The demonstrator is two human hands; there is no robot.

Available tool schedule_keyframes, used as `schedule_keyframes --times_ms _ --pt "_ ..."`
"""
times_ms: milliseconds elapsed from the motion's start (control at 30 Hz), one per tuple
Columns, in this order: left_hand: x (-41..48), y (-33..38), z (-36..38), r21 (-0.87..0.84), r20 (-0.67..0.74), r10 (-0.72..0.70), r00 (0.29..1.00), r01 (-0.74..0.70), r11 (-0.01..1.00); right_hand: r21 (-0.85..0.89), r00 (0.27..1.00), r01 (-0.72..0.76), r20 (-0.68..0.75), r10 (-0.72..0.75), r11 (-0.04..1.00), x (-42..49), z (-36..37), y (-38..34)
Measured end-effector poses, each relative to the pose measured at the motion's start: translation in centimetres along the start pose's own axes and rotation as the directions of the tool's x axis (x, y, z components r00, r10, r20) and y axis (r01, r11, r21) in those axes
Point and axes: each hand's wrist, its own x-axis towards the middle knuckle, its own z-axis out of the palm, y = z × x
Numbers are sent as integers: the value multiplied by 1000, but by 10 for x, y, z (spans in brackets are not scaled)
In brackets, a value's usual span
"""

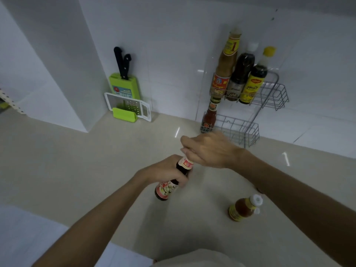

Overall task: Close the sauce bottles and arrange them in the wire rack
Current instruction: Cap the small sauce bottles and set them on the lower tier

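Observation:
A dark sauce bottle (167,186) with a red and white label stands tilted on the counter, and my left hand (163,170) grips its body. My right hand (208,149) is closed over its top, hiding the cap. A small orange sauce bottle (243,208) with a white cap stands on the counter at the right. The wire rack (269,95) against the wall holds three tall bottles (238,74) on its upper shelf. One red sauce bottle (209,117) stands at the left end of the lower shelf (242,132).
A green knife holder (125,85) with two black-handled knives leans on the wall at the left. In front of it stands a white grater (133,107) with a green base. The beige counter (96,160) meets a white tiled wall behind. A white pillar rises at the left.

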Motion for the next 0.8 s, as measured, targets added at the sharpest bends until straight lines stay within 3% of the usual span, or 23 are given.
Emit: schedule_keyframes --times_ms 33,100,167,233,300,367,467,567,633,733,800 --pt "4 5 3 12 -64 8 998 -7 1000 -11 998 -36 -53 35 999 -2 -2 2" --pt "17 15 14 18 -365 -1 931 9 1000 -9 941 -319 -121 316 948 2 -1 2" --pt "32 17 26 45 -607 10 794 22 999 -112 828 -559 -13 561 822 12 6 -2" --pt "41 14 34 99 -677 29 735 52 994 -46 751 -645 146 644 763 17 17 3" --pt "44 11 34 137 -659 46 751 59 989 275 679 -733 260 686 622 18 13 14" --pt "45 14 25 127 -571 72 817 2 992 479 674 -709 248 695 517 21 5 28" --pt "43 14 12 -45 -398 94 913 -122 991 535 718 -630 127 684 563 28 -26 53" --pt "47 12 13 -118 -348 78 934 -127 985 659 675 -569 34 737 491 33 -51 73" --pt "58 13 16 -166 -386 86 919 -161 973 767 644 -516 54 763 382 28 -51 74" --pt "77 16 22 -156 -439 94 894 -179 971 720 694 -556 128 708 415 1 -26 68" --pt "91 14 22 -52 -438 92 894 -127 990 730 660 -595 204 723 337 -23 3 69"
